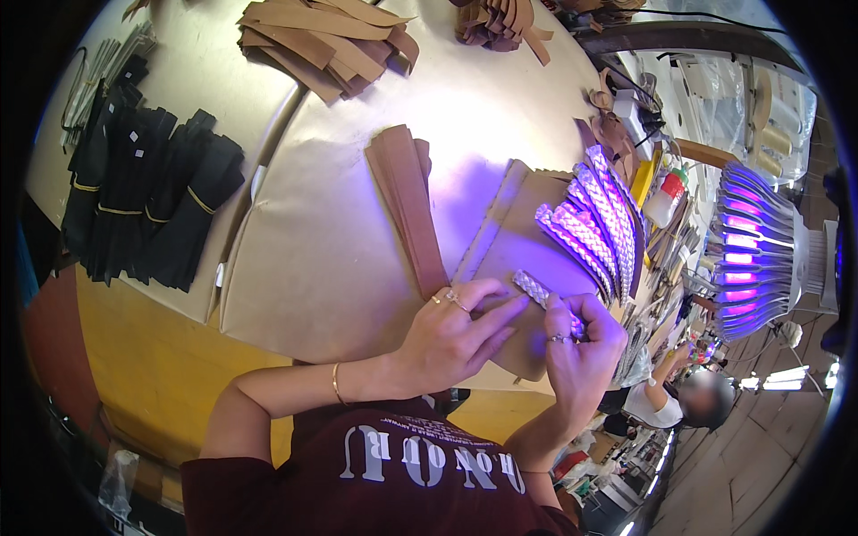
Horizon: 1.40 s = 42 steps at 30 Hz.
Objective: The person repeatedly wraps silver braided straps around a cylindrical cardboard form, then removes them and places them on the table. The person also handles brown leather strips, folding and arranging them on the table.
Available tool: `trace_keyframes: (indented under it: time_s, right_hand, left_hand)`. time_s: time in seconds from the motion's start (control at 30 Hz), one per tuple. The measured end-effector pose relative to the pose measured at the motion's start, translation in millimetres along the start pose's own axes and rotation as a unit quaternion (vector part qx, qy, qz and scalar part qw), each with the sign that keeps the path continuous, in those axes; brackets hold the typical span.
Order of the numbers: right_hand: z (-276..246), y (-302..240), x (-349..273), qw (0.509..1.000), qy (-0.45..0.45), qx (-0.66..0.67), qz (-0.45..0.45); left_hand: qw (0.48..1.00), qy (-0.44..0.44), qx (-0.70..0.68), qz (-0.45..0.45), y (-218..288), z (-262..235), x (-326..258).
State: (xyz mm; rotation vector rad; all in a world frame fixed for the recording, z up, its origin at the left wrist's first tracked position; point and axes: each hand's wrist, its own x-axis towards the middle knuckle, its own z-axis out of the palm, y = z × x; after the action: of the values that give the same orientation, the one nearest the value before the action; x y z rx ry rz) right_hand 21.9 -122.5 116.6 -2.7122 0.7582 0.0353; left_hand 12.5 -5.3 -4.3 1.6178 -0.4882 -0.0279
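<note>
My right hand point(583, 353) is closed on a short braided strip point(532, 287), pinched between thumb and fingers, with one end poking out to the left. Just left of it is my left hand point(460, 330), its fingers stretched toward the strip and apart, with nothing visible in them. A fan of brown flat strips point(407, 201) lies beyond the left hand, its lower end close to the knuckles. Under and beyond the right hand spreads a brown sheet point(514, 237). Several braided strips point(590, 223) are fanned out on it, tinted purple by light.
A lamp with a finned housing point(760, 250) glows purple at the right. Bundles of black strips point(147, 192) lie at the left, and brown strip piles point(326, 40) at the far side. A red-and-white bottle point(666, 196) stands beyond the braids. Another person point(666, 402) is at the lower right.
</note>
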Motion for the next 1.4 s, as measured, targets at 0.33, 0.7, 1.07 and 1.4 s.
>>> trace_keyframes:
  time_s: [0.33, 0.7, 1.07, 1.4]
  right_hand:
    - [1.0, -0.2, 0.6, 1.000, 0.000, -0.002, -0.022]
    - [3.0, 6.6, 1.8, 0.999, -0.015, 0.016, 0.024]
    - [-37.9, 21.6, -7.4, 0.997, 0.028, -0.059, -0.032]
    - [-43.1, 61.3, -3.8, 0.995, 0.067, -0.010, -0.076]
  left_hand:
    - [1.000, -0.002, 0.001, 0.002, 1.0, -0.9, 0.7]
    - [0.998, -0.035, 0.017, 0.047, 2.0, -2.1, 5.8]
    - [0.997, -0.031, 0.030, 0.067, 3.6, -0.8, 12.6]
    - [0.991, -0.035, 0.109, 0.076, 14.3, 0.7, 18.1]
